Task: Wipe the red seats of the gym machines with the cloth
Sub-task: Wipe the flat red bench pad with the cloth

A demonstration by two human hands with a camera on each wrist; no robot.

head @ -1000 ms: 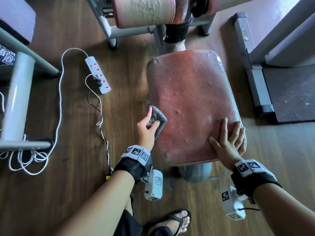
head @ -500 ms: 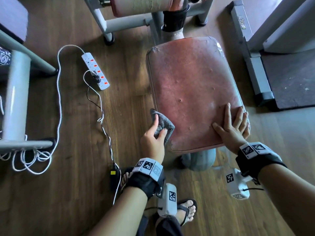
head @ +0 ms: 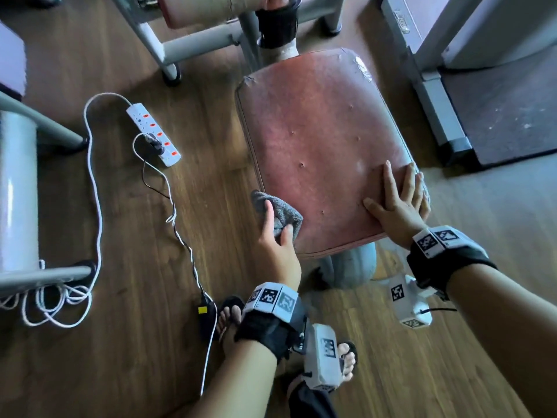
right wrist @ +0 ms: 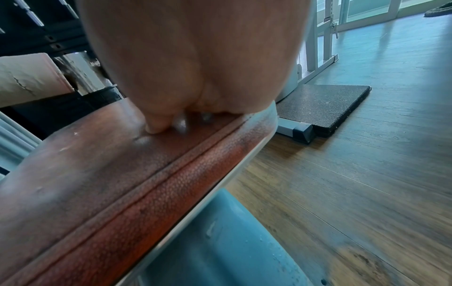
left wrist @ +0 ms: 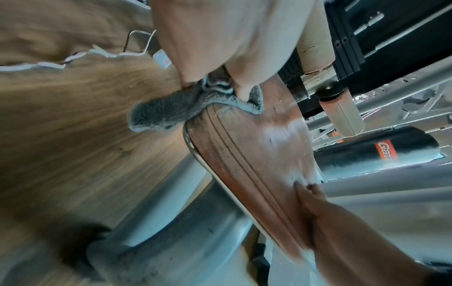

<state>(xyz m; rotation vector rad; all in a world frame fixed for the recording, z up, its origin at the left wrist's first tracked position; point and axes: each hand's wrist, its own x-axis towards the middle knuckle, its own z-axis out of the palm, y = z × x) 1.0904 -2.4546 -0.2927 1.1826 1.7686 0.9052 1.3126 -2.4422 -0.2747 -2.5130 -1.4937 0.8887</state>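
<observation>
Left hand (head: pixel 275 245) grips the grey cloth (head: pixel 281 214), thumb and fingers curled into its bunched folds. Cloth sits at the near-left corner of the red seat (head: pixel 319 140), partly on the pad, partly draped over the side seam; a loose flap hangs off the edge in the left wrist view. Cloth touches the seat only at this corner.

Right hand (head: pixel 399 203) lies flat on the seat's near-right corner, fingers straight and spread, holding nothing; the outer fingers reach the pad's right edge. It appears to be bracing the pad, pressing down.

Seat surface ahead of both hands is worn: small pits and punctures across the middle, torn vinyl at the far corners. A pale streak shows just ahead of the right hand.

Judged step: wiping along the seat's left edge, with most of the top beyond the hands probably needing more passes.

Risks from here:
- Cloth is mostly off the pad. A stroke along the edge could slip off the seam and wipe air or the side only, leaving the top face missed.
- Hanging flap could catch under the seat rim or on the metal post (head: pixel 351 267) below the hands.
- Pile could snag on the punctures or the torn far corner and lift the vinyl further.
- Power strip (head: pixel 153 134) and its trailing cable (head: pixel 180 236) lie on the floor (head: pixel 150 342) just left of the left hand, running close to the sandalled feet; a sidestep toward the next machine could tangle there.
</observation>
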